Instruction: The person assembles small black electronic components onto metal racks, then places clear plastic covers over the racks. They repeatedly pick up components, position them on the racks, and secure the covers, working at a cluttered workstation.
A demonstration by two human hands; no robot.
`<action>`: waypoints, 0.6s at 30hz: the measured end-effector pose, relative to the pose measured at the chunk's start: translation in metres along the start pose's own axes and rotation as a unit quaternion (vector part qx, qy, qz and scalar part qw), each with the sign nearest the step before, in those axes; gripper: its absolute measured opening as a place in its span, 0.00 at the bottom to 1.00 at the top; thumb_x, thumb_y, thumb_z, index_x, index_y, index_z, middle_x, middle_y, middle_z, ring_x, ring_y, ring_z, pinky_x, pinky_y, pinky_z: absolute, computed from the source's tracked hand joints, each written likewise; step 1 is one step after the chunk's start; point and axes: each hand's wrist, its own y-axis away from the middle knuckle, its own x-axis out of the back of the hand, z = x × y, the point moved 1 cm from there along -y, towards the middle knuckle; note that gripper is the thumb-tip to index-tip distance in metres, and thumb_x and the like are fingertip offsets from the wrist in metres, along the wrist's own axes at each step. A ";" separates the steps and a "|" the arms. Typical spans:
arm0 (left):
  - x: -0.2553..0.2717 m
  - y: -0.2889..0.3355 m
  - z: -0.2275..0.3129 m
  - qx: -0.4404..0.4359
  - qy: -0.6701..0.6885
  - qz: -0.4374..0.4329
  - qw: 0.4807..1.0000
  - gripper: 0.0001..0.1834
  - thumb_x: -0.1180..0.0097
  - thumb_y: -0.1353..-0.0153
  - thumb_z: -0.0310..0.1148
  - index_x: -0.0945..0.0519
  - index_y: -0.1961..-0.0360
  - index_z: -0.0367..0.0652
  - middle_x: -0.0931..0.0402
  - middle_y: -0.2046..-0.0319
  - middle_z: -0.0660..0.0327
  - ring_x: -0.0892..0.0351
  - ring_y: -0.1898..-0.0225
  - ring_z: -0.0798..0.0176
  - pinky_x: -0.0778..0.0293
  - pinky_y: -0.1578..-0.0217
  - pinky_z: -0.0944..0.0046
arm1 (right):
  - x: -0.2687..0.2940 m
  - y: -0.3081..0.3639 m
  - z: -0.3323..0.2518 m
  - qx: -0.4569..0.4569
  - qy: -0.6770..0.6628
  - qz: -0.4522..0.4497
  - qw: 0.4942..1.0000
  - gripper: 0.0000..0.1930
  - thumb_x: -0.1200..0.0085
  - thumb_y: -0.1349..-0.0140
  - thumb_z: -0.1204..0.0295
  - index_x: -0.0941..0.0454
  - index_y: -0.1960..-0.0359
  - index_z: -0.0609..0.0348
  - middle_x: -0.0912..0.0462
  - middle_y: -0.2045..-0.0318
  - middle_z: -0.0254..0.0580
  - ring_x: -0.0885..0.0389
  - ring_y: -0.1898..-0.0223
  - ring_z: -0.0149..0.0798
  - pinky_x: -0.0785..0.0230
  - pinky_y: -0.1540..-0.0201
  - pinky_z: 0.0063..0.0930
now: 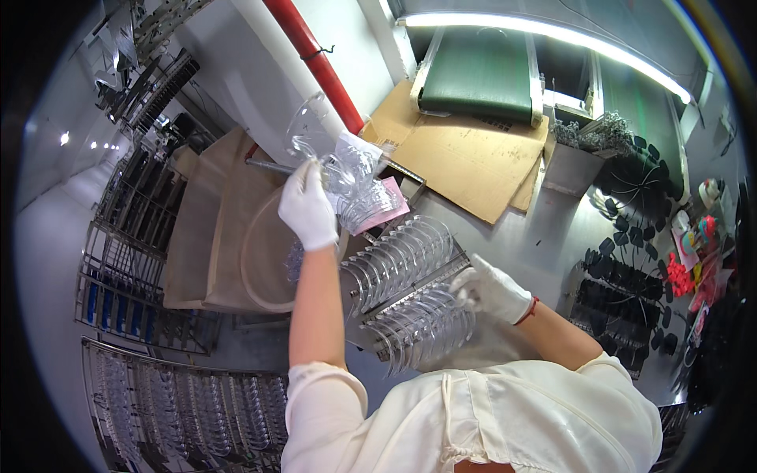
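Observation:
My left hand [307,206], in a white glove, is raised at the centre left. Its fingertips pinch a clear curved plastic piece [306,126] by its lower end, and the piece stands up above them. Past that hand lies a stack of similar clear pieces [367,206] beside a pink sheet [393,206]. In front of me a metal rack [416,285] carries two rows of clear curved pieces [402,254], set upright side by side. My right hand [497,293], also gloved, is at the rack's right side with fingers curled; what they grip is hidden.
Cardboard sheets [465,162] lie before a green conveyor belt [477,75]. A tan bin [209,236] stands left, near racks of clear pieces [189,406]. Dark parts on wire stands [623,284] and a metal box of wire pieces [579,162] are on the right.

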 end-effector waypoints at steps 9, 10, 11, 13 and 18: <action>0.029 0.201 0.094 0.049 0.027 -0.180 0.982 0.09 0.38 0.35 0.23 0.13 0.56 0.32 0.13 0.63 0.58 0.15 0.63 0.68 0.21 0.60 0.65 | -0.056 0.012 -0.011 0.148 -0.267 -0.223 0.926 0.15 0.50 0.23 0.57 0.20 0.54 0.57 0.18 0.70 0.31 0.21 0.70 0.26 0.27 0.66 0.19; 0.036 0.203 0.092 -0.020 -0.084 -0.212 0.974 0.08 0.38 0.35 0.23 0.13 0.56 0.32 0.13 0.63 0.58 0.15 0.63 0.68 0.20 0.60 0.65 | -0.053 0.017 -0.006 0.155 -0.217 -0.111 0.957 0.13 0.49 0.23 0.60 0.20 0.54 0.56 0.19 0.70 0.30 0.21 0.71 0.26 0.27 0.67 0.19; 0.045 0.206 0.091 -0.064 -0.100 -0.236 0.964 0.09 0.37 0.35 0.25 0.13 0.56 0.32 0.12 0.63 0.57 0.15 0.67 0.69 0.19 0.64 0.65 | -0.050 0.024 0.001 0.172 -0.152 0.009 0.973 0.11 0.49 0.23 0.63 0.20 0.54 0.56 0.19 0.71 0.29 0.21 0.72 0.26 0.27 0.68 0.19; 0.056 0.211 0.084 -0.003 -0.161 -0.328 0.931 0.08 0.38 0.33 0.27 0.13 0.59 0.32 0.13 0.66 0.59 0.16 0.71 0.70 0.20 0.69 0.67 | -0.046 0.033 0.016 0.290 0.150 0.084 0.941 0.08 0.44 0.26 0.68 0.21 0.57 0.59 0.16 0.67 0.31 0.17 0.68 0.27 0.23 0.65 0.24; 0.076 0.213 0.059 0.322 0.063 -0.288 0.900 0.13 0.43 0.26 0.36 0.15 0.61 0.36 0.19 0.76 0.62 0.22 0.81 0.73 0.30 0.80 0.74 | 0.024 0.030 0.017 0.293 0.412 0.233 0.831 0.12 0.42 0.30 0.66 0.19 0.54 0.63 0.13 0.65 0.51 0.12 0.68 0.40 0.20 0.64 0.35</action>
